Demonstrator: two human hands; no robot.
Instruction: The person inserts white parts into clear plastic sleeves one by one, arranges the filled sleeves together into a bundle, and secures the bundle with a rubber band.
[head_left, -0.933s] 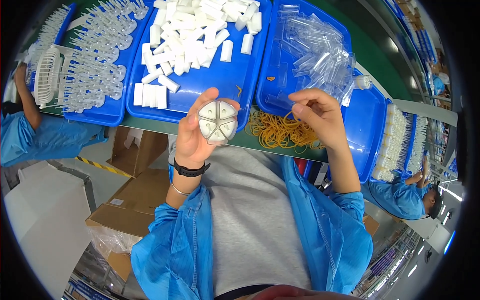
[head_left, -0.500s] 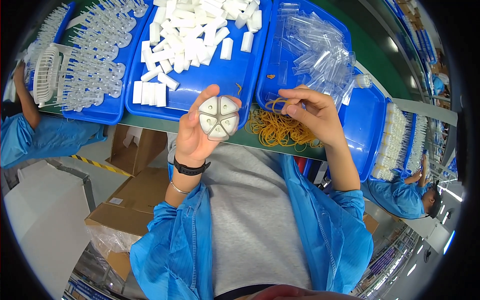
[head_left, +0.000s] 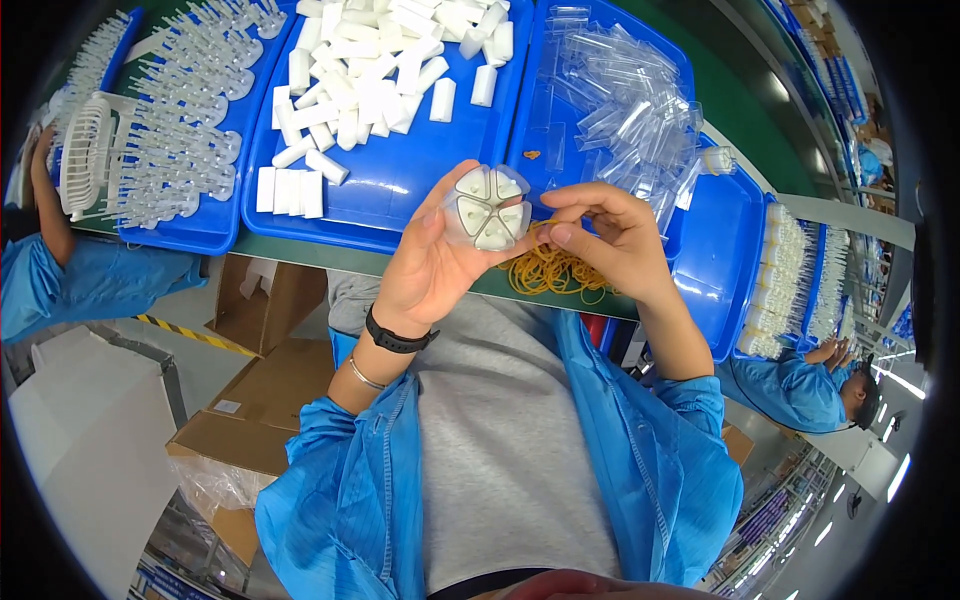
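Note:
My left hand [head_left: 430, 270] is closed round a bundle of white wedge-shaped pieces [head_left: 489, 226] with clear plastic around them. Their ends face up and fit together into a circle, each with a small mark in its middle. At the bundle's right side, my right hand [head_left: 618, 240] pinches a yellow rubber band [head_left: 541, 224]; whether the band is round any part of the bundle I cannot tell. Just below the hands, a heap of yellow rubber bands [head_left: 556, 275] lies on the green table edge, partly hidden by my right hand.
One blue tray [head_left: 395, 205] carries loose white blocks [head_left: 365, 75]; another holds clear plastic sleeves [head_left: 640, 110]. White pronged parts [head_left: 185, 130] fill a tray at left. Bundled white pieces [head_left: 785, 270] stand at right. Co-workers sit on both sides, and cardboard boxes [head_left: 260, 385] stand at lower left.
My left hand has carried the bundle right and slightly up, tilting it. It now meets my right hand, which has moved slightly left with the rubber band.

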